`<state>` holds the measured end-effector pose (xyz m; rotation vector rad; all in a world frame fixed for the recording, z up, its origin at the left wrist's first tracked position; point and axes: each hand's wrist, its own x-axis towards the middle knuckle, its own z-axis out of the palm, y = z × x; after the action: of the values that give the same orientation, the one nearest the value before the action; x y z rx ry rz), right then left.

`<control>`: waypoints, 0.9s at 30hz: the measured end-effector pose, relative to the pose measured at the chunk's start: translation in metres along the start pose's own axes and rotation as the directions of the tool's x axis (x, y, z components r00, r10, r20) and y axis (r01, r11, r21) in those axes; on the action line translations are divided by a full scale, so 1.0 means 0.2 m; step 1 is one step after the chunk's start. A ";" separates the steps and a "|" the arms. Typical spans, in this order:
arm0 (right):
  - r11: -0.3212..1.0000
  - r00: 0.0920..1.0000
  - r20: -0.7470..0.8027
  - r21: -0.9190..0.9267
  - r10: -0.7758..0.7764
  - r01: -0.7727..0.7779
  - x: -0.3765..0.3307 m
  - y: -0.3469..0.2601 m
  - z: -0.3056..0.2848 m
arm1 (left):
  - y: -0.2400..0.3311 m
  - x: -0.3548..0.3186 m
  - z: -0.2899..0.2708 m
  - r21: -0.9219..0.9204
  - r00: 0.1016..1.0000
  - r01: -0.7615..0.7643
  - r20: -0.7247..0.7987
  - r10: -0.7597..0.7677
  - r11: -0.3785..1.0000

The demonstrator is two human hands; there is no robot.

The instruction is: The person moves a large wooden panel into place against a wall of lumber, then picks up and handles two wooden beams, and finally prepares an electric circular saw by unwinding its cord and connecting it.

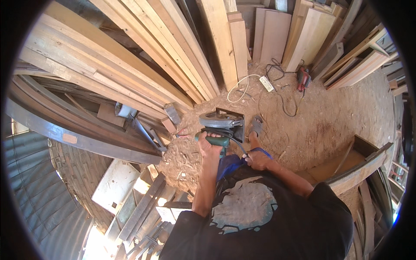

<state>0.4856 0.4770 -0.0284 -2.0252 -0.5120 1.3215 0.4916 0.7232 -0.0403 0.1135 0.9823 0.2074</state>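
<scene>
The round circular saw (221,123) has a dull grey metal guard and a dark flat metal base plate, with a green matt plastic handle; its black cord (236,145) looks like smooth rubber. The long pale planks (143,47) stacked behind are bare, unfinished wood with a rough sawn grain. The floor (329,121) is dry, gritty sawdust and earth. The black T-shirt (268,221) is soft matt cloth. The corrugated sheet (39,190) is dull grey metal
</scene>
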 end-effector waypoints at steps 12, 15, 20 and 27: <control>0.693 0.989 -0.140 -0.718 -0.048 -0.068 0.58 0.20 -0.36 | 0.27 -0.52 0.17 0.632 0.893 -0.010 0.354 -0.278 0.775; 0.657 0.907 -0.343 -0.746 -0.244 -0.105 0.71 0.32 -0.61 | 0.37 -0.56 0.29 0.918 0.748 -0.260 0.388 -0.538 0.299; 0.573 0.735 -0.485 -0.804 -0.473 -0.161 0.60 -0.02 -0.86 | 0.31 -0.52 0.18 0.856 0.740 -0.504 0.358 -0.570 -0.116; 0.926 0.977 0.041 -0.313 -0.208 0.210 0.48 -0.31 -0.53 | 0.17 -0.39 -0.22 0.982 0.980 -0.190 0.191 -0.064 0.023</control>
<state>0.6231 0.5488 -0.0189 -2.1468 -0.9692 1.1755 0.4082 0.7394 0.0050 1.5597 0.7381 -0.5143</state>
